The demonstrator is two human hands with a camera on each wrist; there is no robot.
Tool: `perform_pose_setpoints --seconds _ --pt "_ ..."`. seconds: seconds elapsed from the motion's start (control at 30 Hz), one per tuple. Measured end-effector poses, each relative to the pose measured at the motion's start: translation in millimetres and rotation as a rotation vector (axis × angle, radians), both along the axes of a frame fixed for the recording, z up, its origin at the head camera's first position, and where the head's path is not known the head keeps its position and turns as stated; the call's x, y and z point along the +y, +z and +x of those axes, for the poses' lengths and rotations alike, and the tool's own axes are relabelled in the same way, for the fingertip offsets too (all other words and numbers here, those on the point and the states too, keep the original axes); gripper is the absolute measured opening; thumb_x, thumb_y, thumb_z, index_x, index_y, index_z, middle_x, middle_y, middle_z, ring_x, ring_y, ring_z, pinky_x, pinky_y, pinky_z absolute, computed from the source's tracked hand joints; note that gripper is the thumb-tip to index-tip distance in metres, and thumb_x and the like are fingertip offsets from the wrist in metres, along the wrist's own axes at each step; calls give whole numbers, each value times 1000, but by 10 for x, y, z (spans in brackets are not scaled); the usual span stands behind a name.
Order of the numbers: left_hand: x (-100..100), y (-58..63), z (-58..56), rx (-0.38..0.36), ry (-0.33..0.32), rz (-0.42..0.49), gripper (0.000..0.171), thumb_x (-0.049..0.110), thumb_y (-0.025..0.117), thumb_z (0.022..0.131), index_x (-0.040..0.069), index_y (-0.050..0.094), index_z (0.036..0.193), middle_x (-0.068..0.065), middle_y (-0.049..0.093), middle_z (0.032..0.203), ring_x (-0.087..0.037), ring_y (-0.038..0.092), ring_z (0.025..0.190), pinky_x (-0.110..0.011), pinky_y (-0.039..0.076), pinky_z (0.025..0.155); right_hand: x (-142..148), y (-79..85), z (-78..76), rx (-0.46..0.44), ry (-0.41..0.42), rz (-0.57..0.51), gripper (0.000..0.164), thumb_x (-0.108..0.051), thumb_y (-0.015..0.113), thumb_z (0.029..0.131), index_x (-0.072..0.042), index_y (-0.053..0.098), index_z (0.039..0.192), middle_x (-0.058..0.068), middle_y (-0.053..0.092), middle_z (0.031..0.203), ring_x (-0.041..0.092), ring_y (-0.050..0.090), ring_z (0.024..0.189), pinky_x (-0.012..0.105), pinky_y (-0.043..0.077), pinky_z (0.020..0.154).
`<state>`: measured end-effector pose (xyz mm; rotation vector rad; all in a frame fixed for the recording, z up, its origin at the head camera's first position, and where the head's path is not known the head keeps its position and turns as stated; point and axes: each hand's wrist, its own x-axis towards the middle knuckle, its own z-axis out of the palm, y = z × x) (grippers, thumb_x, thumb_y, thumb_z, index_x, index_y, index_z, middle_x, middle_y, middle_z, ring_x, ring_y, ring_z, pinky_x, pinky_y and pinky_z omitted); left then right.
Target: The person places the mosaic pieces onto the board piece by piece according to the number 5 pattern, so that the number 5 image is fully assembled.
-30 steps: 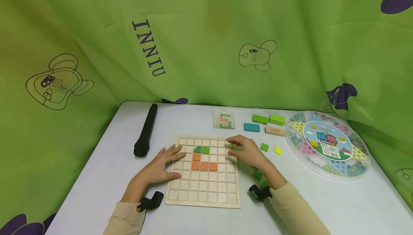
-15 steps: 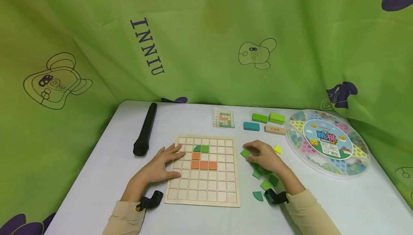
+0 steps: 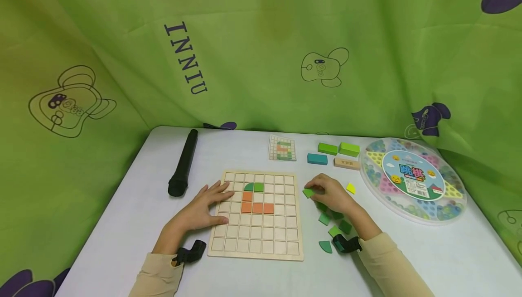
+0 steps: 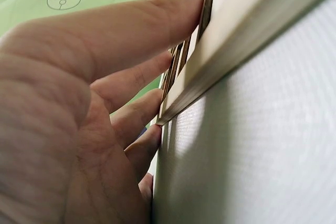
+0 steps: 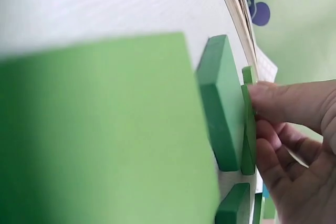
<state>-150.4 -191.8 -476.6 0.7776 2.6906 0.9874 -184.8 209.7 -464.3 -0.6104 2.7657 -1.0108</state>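
On the white table lies a square wooden grid board (image 3: 255, 236) bearing several tiles: a green quarter-round piece (image 3: 249, 187), a green square (image 3: 258, 187) and some orange squares (image 3: 258, 207). My left hand (image 3: 200, 211), fingers spread, rests on the board's left edge; the left wrist view shows its thumb and fingertips along the rim. To the right of the board, my right hand (image 3: 329, 192) pinches a light green square tile (image 3: 308, 193) between thumb and fingers. Loose green tiles (image 3: 324, 218) lie beneath and below that hand, some partly hidden by it.
A patterned card (image 3: 282, 148) lies behind the board. At the back right are green blocks (image 3: 349, 149), a teal block (image 3: 317, 158), a wooden block (image 3: 346, 163), a yellow piece (image 3: 350, 188) and a round marble game box (image 3: 413, 181). A black microphone (image 3: 182, 163) lies left.
My right hand has moved from the board's right edge rightward to the loose tiles, and its fingers have closed on a light green square. The left hand keeps its place.
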Motion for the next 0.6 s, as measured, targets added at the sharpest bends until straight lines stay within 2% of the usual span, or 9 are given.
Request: perform_pose_setpoints --seconds 0.2,0.5,0.6 --pt "-10 -4 4 -2 1 0 76 36 79 73 12 50 138 -9 32 154 -34 18 145 -56 5 117 -75 57 -6 38 -14 27 23 -9 72 82 -8 66 105 5 64 106 23 61 99 40 52 86" --pt "-11 1 -5 4 1 -1 75 37 79 73 13 51 138 -8 32 154 -34 18 145 -56 5 117 -417 157 -52 56 23 -61 27 -15 73 83 -9 68 109 3 65 104 19 63 96 36 54 84" --pt "-8 1 -5 4 -4 0 75 37 79 73 13 50 138 -9 32 154 -34 18 145 -56 5 117 -557 162 -81 31 51 -83 27 -17 73 83 -9 69 109 2 65 103 19 62 96 35 54 84"
